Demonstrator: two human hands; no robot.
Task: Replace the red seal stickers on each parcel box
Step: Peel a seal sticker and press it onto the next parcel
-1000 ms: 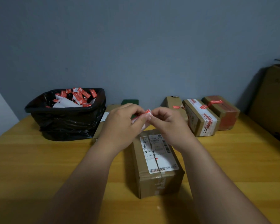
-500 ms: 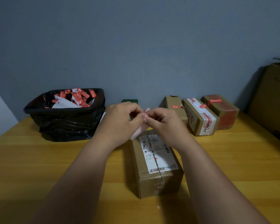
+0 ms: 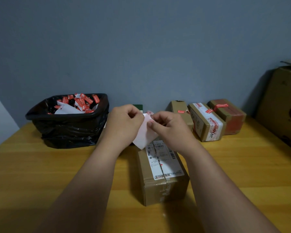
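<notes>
Wooden table (image 3: pixel 40 174) with parcels and a bin

A taped parcel box (image 3: pixel 163 179) lies at the middle; three sealed boxes (image 3: pixel 207 121) stand in a row at the back right, a large carton (image 3: pixel 282 105) far right, a black-lined bin (image 3: pixel 69 121) back left.

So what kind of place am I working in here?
Probably a makeshift parcel-packing spot in a plain room, not a warehouse: sealed parcel boxes lined along a bare wall on a wooden table, a bin full of peeled red stickers, and a large carton at the right.
</notes>
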